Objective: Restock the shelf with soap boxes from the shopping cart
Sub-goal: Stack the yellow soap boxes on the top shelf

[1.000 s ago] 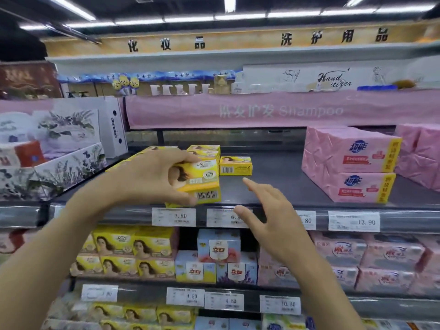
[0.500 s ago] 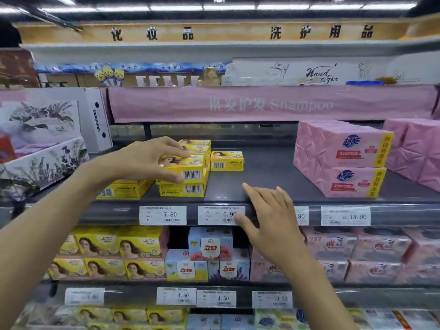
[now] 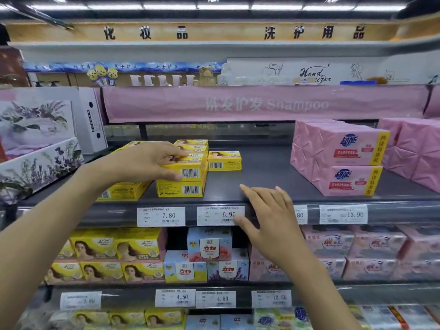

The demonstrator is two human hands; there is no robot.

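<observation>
A yellow box (image 3: 190, 172) is clamped in the left grip (image 3: 142, 163), with the thumb pressed on its near, barcoded face and the fingers laid over its top. The box is found on the shelf (image 3: 262, 173), toward the front and left of the middle. It is seated on a lower box (image 3: 181, 189) of the same kind, so that a stack of two is formed with the near faces almost flush. From the palm the box lies to the right and a little far, so a withdrawal would be made leftward and near. Its long axis is judged to run left to right, along the shelf edge, though part of its top is hidden by the fingers. The right grip (image 3: 269, 217) is held apart and flat, with the fingers rested on the shelf's near edge and the thumb beside a price tag (image 3: 220, 215). It is well to the right of the stack, so the left is plainly the nearer hand. The box is seen as a small carton, bright yellow, with a black barcode on a white patch and a printed portrait on top. A single box (image 3: 225, 160) of the same sort is set just right of the stack, and pink packs (image 3: 338, 158) are piled well to the right. The placing is judged nearly done, with only release left.
</observation>
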